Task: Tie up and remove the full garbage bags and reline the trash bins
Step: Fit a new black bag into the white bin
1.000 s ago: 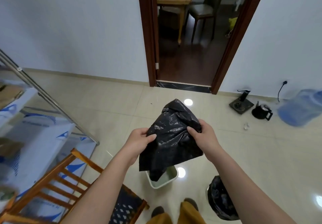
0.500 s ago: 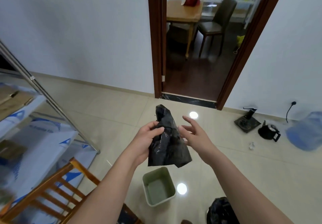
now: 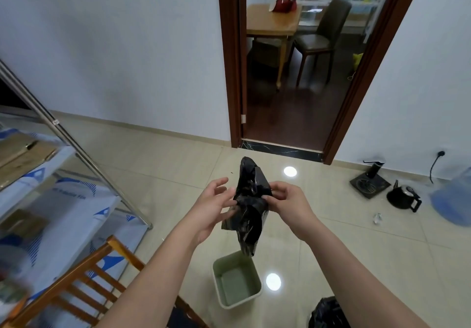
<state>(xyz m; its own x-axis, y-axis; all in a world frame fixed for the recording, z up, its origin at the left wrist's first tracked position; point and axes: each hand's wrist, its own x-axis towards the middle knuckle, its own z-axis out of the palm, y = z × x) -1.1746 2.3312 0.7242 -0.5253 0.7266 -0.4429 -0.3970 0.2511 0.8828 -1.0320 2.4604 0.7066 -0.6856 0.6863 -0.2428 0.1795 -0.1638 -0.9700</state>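
Observation:
A crumpled, folded black garbage bag [image 3: 251, 205] hangs in the air between my hands, its lower end dangling just above the bin. My right hand [image 3: 288, 201] pinches the bag's right side. My left hand [image 3: 212, 205] touches the bag's left side with its fingers spread; whether it grips is unclear. Below stands a small pale green trash bin [image 3: 235, 280] on the floor, with nothing inside it. A full black garbage bag [image 3: 328, 313] sits at the bottom edge, to the right of the bin.
A wooden chair [image 3: 84, 284] stands at lower left, beside a metal shelf rack [image 3: 63, 134]. An open doorway [image 3: 293, 72] leads ahead to a table and chair. At right on the tiles lie a black kettle [image 3: 404, 197], a water pump base [image 3: 369, 183] and a blue water jug [image 3: 453, 197].
The bag went from spread between both hands to bunched in my left hand, and now my right hand has taken hold of it again. The view has tilted upward.

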